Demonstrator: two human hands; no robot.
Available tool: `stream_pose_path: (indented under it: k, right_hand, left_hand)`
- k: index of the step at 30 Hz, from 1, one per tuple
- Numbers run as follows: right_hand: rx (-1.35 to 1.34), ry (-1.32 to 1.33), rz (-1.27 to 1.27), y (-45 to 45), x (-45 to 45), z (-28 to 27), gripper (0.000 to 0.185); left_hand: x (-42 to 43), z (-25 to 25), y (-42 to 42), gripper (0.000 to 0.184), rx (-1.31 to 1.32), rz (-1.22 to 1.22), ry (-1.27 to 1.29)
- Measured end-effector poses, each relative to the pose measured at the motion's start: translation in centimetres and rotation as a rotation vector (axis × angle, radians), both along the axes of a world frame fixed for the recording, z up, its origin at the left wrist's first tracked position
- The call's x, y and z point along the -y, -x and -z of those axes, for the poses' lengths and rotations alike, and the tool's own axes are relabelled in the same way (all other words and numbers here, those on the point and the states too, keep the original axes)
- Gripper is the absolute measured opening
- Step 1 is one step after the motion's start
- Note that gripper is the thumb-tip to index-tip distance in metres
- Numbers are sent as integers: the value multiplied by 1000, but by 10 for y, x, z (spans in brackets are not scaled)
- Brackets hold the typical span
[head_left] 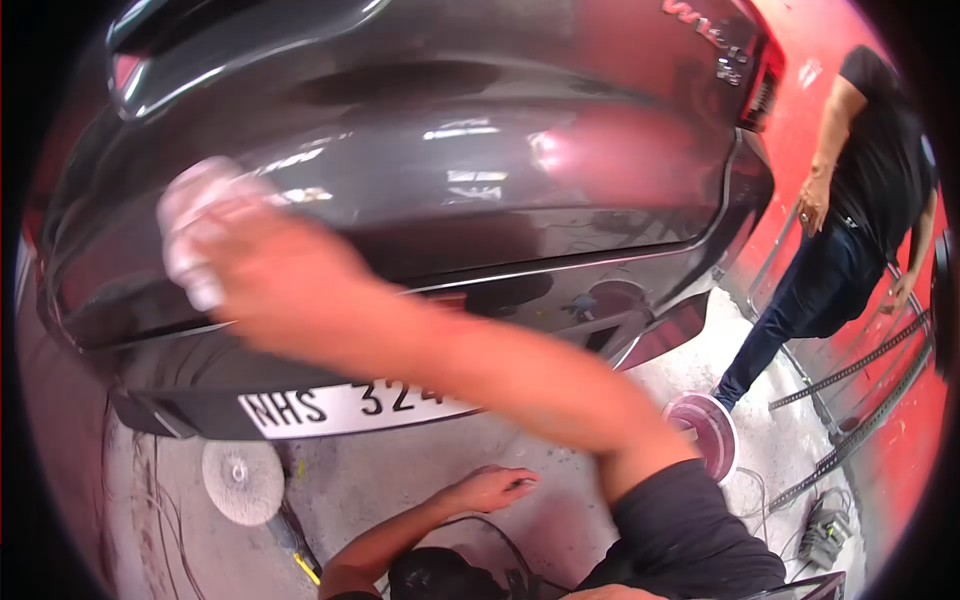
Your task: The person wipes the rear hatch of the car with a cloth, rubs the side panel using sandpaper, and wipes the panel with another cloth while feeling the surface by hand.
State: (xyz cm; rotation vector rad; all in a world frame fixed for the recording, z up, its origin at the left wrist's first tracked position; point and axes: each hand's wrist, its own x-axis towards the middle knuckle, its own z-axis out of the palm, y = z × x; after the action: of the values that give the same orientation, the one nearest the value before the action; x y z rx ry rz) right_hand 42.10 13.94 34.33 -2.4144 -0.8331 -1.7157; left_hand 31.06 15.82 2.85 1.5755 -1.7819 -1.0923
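Observation:
My right arm reaches across to the left, and my right hand [270, 270] is closed on a pale pinkish-white cloth [190, 225]. The cloth lies against the glossy dark rear panel of a car [400, 190]; hand and cloth are blurred. Part of the white number plate [300, 412] is hidden behind my forearm. Low in the view, below the bumper, is my left hand [492, 490], apart from the car. Its fingers are curled together with a small dark gap at the tips, and whether anything is in them does not show.
A polisher with a round white pad [243, 485] is on the floor at left. To the right are a bucket [712, 420], a standing person in dark clothes [880, 170], perforated metal strips [850, 450], a grey-green object with cables [828, 532] and a red wall [800, 90].

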Motion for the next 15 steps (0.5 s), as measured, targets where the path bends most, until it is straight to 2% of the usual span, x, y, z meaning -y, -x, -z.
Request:
stream_pose_path:
  k: [1, 2, 3, 4, 5, 6, 7, 9, 10, 11, 12, 13, 14, 15]
  right_hand:
    - [-46, 31, -16, -24, -27, -3, 28]
    - [43, 128, 7, -25, -32, -5, 30]
    - [122, 239, 36, -16, -27, -17, 35]
    - [137, 230, 39, 1, -5, -19, 34]
    - [5, 116, 87, 40, 31, -26, 39]
    - [88, 50, 266, 70, 79, -21, 42]
    - [-7, -25, 385, 129, 120, -34, 47]
    - [190, -145, 696, 191, 202, -28, 42]
    - [289, -351, 797, 205, 234, -19, 36]
    - [337, -462, 922, 212, 255, -14, 32]
    - [224, -590, 895, 219, 258, -16, 40]
    - [238, -596, 897, 221, 258, -17, 40]
    - [211, -650, 943, 219, 253, -15, 45]
    - [199, -694, 983, 221, 249, -13, 51]
  left_hand:
    - [11, 10, 6, 36, 18, 31, 6]
    - [22, 32, 7, 35, 39, 46, 138]
    - [27, 1, 10, 36, 64, 78, 162]
    - [32, -30, 13, 37, 89, 110, 187]
    - [27, -35, 10, 38, -11, 57, 90]
    - [19, -29, 2, 40, -99, 2, -12]
    - [8, -18, -13, 41, -70, -18, -61]
    - [-9, 14, -34, 42, -51, -90, -127]
    - [-22, 31, -40, 42, -65, -129, -170]
    - [-35, 41, -42, 42, -57, -116, -195]
    - [-31, 43, -42, 43, -37, -76, -197]
    - [-29, 45, -41, 45, -18, -37, -206]
    - [-28, 15, -33, 46, -14, -69, -316]
    - [-27, 15, -31, 46, 5, -63, -307]
